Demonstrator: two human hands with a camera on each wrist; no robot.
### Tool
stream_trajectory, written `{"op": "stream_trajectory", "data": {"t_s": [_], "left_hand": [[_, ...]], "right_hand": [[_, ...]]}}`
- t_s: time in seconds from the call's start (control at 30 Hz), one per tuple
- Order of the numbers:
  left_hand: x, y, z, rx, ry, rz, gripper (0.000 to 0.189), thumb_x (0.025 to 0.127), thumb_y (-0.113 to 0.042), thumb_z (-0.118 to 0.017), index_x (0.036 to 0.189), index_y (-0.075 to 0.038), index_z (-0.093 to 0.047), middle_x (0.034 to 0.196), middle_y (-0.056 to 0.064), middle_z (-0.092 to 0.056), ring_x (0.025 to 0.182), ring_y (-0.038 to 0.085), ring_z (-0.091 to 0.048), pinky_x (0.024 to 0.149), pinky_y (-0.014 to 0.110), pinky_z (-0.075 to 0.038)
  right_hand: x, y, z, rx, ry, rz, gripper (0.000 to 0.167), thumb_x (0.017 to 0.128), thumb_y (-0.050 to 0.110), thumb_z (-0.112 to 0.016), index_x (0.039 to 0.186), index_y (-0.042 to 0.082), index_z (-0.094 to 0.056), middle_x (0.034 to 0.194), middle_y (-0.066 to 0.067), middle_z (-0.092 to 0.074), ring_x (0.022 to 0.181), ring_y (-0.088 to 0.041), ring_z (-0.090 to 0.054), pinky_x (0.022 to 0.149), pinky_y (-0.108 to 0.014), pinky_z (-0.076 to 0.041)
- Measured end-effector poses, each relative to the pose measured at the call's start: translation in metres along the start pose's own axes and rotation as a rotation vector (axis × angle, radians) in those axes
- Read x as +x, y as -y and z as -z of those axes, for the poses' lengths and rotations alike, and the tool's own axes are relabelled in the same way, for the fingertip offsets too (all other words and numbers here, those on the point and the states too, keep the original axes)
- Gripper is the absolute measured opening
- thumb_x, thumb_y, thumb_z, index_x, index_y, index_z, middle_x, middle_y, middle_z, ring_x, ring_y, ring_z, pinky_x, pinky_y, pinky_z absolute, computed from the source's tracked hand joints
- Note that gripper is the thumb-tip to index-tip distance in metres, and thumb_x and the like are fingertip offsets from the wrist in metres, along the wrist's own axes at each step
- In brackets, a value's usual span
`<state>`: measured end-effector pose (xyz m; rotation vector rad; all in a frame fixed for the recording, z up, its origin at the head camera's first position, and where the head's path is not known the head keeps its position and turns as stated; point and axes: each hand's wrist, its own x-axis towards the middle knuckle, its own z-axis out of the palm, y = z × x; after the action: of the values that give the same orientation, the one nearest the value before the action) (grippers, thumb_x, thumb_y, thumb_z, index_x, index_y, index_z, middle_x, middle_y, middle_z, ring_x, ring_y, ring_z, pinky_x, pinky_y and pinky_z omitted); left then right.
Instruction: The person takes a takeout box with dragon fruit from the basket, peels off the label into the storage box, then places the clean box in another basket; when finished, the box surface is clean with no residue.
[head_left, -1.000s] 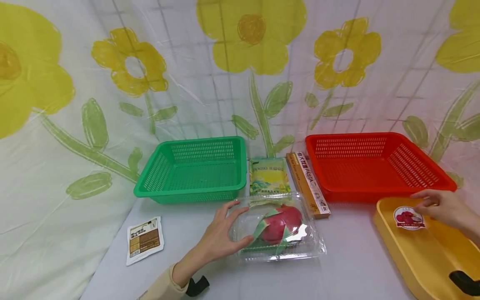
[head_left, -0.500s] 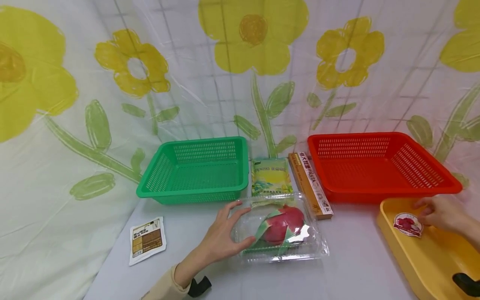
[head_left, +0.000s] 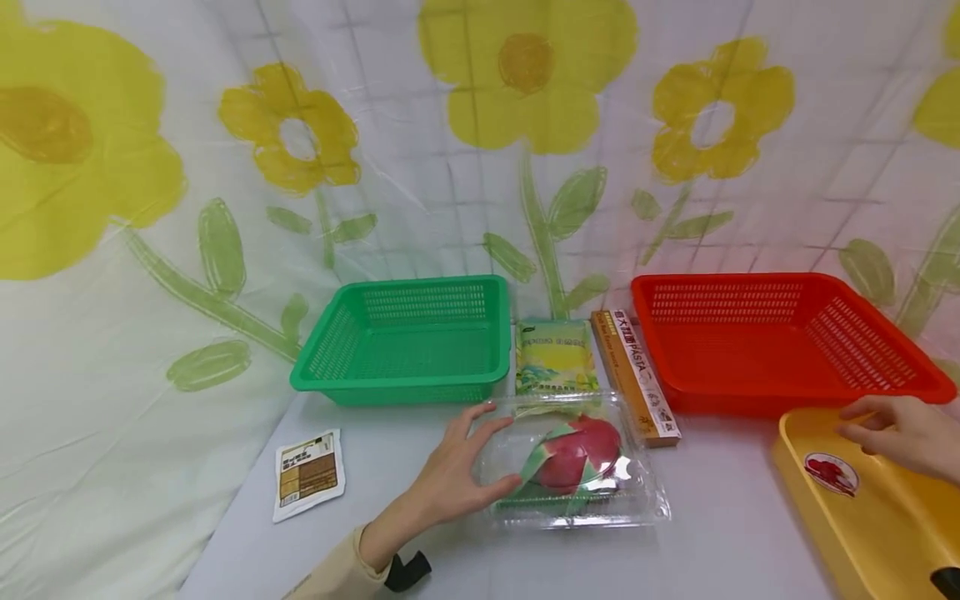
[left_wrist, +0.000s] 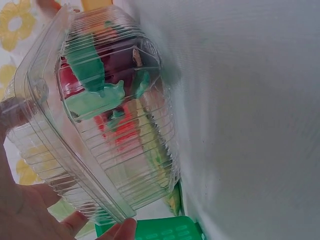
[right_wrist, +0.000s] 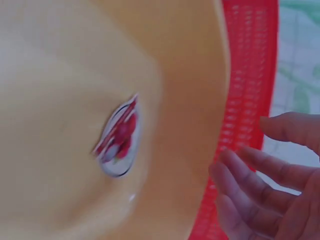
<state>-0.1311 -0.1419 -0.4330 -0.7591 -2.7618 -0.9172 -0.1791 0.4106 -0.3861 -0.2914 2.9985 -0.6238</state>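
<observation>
A clear plastic clamshell box [head_left: 501, 450] holds a red and green dragon fruit [head_left: 577, 457] on the table. My left hand [head_left: 448, 475] grips the box's left end, thumb toward the near side and fingers toward the far side. In the left wrist view its fingertips [left_wrist: 125, 229] touch the ribbed box wall. A round sticker [head_left: 831, 473] with a dragon fruit picture appears tilted over the yellow tray [head_left: 862, 533]; I cannot tell whether it rests on it. Beside and above it, my right hand [head_left: 900, 432] has loosely bent fingers with nothing between them, apart from the sticker in the right wrist view.
A green basket [head_left: 397, 392] and a red basket [head_left: 795, 398] stand at the back. Between them lie a yellow-green packet [head_left: 555, 354] and a pasta box [head_left: 633, 379]. At the left is a small white and brown packet [head_left: 308, 475].
The sticker has come away from my right fingers and sits lower, more tilted. My left hand keeps its hold on the box. The whole head view has shifted slightly.
</observation>
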Motion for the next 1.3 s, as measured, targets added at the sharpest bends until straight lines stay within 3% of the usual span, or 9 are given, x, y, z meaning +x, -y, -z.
{"op": "stream_trajectory", "data": {"t_s": [0.2,0.33,0.47,0.67,0.8,0.97,1.3], "left_hand": [[0.002,-0.002,-0.001,-0.004,-0.002,0.014,0.070,0.086,-0.053,-0.067,0.145,-0.021,-0.049,0.154,0.009,-0.034,0.139,0.033,-0.033,0.091,0.059,-0.046],[0.002,-0.002,-0.001,-0.001,0.002,0.015,0.068,0.088,-0.052,-0.066,0.145,-0.021,-0.048,0.155,0.010,-0.033,0.139,0.033,-0.033,0.092,0.059,-0.046],[0.001,-0.002,-0.001,-0.001,-0.007,0.011,0.068,0.088,-0.050,-0.066,0.145,-0.018,-0.049,0.154,0.011,-0.033,0.139,0.034,-0.033,0.092,0.059,-0.046],[0.000,-0.003,0.000,-0.005,-0.018,0.007,0.066,0.088,-0.046,-0.068,0.144,-0.017,-0.050,0.153,0.013,-0.034,0.139,0.034,-0.032,0.090,0.059,-0.047],[0.000,-0.003,0.000,-0.005,-0.018,0.002,0.066,0.088,-0.045,-0.068,0.144,-0.015,-0.049,0.153,0.013,-0.034,0.139,0.034,-0.032,0.087,0.059,-0.049],[0.001,-0.002,0.000,-0.017,-0.014,0.002,0.067,0.088,-0.044,-0.068,0.145,-0.015,-0.049,0.154,0.013,-0.033,0.140,0.034,-0.031,0.092,0.061,-0.046],[0.000,-0.002,0.002,-0.089,0.007,0.019,0.065,0.089,-0.042,-0.069,0.145,-0.016,-0.049,0.155,0.009,-0.031,0.141,0.033,-0.029,0.097,0.062,-0.041]], "right_hand": [[0.000,0.038,0.011,0.000,-0.010,-0.021,0.039,0.094,0.024,-0.068,0.110,-0.011,-0.064,0.088,-0.013,-0.070,0.075,-0.026,-0.062,0.059,-0.031,-0.052],[0.000,0.063,0.006,0.081,-0.064,0.017,0.036,0.095,0.026,-0.067,0.114,-0.005,-0.066,0.098,-0.017,-0.070,0.076,-0.013,-0.061,0.059,-0.028,-0.051],[0.002,0.088,-0.004,0.182,-0.095,0.069,0.034,0.095,0.024,-0.066,0.118,-0.001,-0.066,0.107,-0.018,-0.069,0.075,-0.002,-0.058,0.060,-0.024,-0.051],[0.006,0.130,-0.033,0.292,-0.081,0.182,0.029,0.093,0.018,-0.069,0.117,0.001,-0.068,0.107,-0.013,-0.069,0.081,-0.015,-0.061,0.064,-0.023,-0.053],[0.005,0.153,-0.051,0.363,-0.022,0.197,0.030,0.093,0.019,-0.070,0.116,0.001,-0.067,0.106,-0.010,-0.070,0.086,-0.018,-0.064,0.068,-0.024,-0.055],[0.006,0.172,-0.068,0.491,0.054,0.160,0.039,0.092,0.023,-0.070,0.124,0.001,-0.063,0.115,-0.016,-0.066,0.095,-0.024,-0.065,0.072,-0.030,-0.057],[0.007,0.183,-0.095,0.662,0.107,0.132,0.054,0.091,0.024,-0.071,0.136,0.000,-0.052,0.132,-0.025,-0.054,0.108,-0.038,-0.062,0.077,-0.036,-0.058]]}}
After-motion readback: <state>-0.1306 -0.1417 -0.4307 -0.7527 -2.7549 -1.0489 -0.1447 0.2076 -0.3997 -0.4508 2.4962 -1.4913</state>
